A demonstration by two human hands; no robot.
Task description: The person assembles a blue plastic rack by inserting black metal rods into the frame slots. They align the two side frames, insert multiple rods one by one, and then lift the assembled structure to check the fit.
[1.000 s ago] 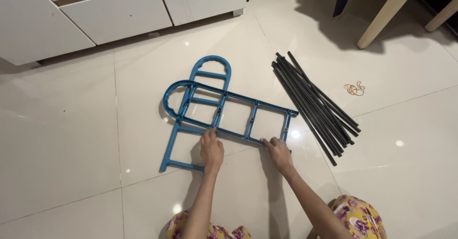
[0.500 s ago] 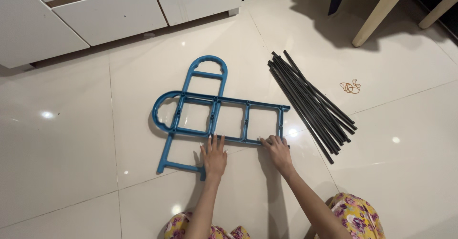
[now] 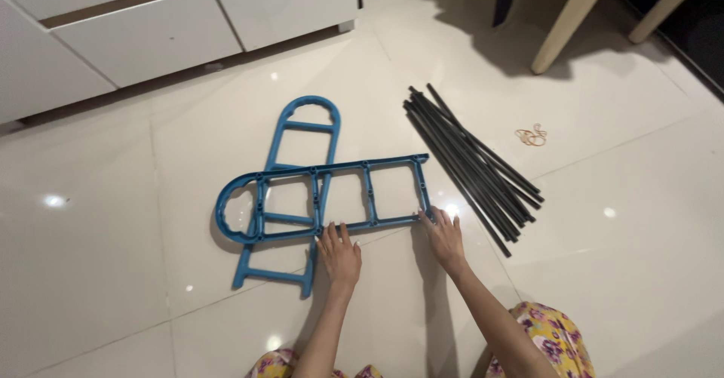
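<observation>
Where the frames cross, centre of the picture:
Left hand (image 3: 339, 256): laid flat, fingers spread, on upper blue frame (image 3: 317, 193).
Right hand (image 3: 446, 241): fingertips pressed on its corner, nothing gripped.
Black rods (image 3: 471, 165): bundled at right.

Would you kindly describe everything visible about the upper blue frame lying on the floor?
The upper blue frame looks like moulded plastic: a ladder-like panel with two long rails, several cross rungs and a rounded arch at its left end. It lies flat and roughly crosswise over a second blue frame on the glossy white tiled floor. The left hand and right hand touch its near rail.
</observation>
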